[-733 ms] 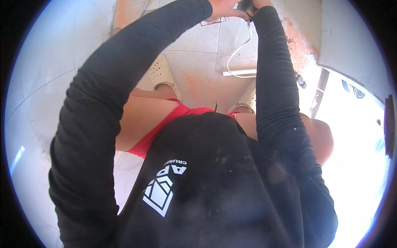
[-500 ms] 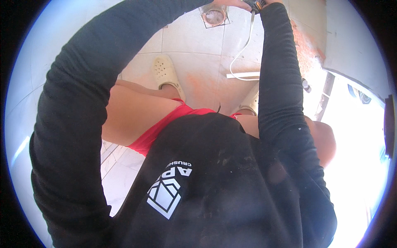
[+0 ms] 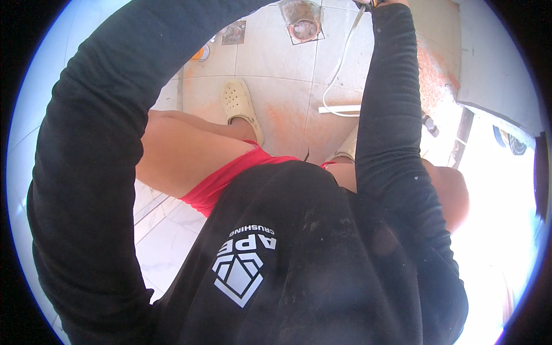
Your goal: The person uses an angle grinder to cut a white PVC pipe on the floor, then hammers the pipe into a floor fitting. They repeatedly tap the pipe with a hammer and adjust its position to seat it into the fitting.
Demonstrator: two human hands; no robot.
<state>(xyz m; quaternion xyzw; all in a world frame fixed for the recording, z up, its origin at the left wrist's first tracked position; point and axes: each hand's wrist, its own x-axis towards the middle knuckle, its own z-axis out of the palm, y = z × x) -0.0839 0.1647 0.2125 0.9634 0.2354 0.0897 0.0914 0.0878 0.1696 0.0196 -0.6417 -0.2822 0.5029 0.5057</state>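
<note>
At the top edge, just a sliver of my right hand shows, closed at the end of a dark tool with a cord. Most of that tool is cut off, so its exact kind cannot be made out. A white cord hangs from it and curves down toward the floor. My left arm, in a black sleeve, arches up and out past the top edge; the left hand is out of sight.
Below stands a round pipe opening set in the tiled floor. A white strip lies near my cream clogs. An orange-and-white container sits beside a dark square patch. Rough broken wall is at right.
My hands and the tool have shifted up, and the left hand has left the picture. More floor shows at upper left, with the container and dark patch now visible.
</note>
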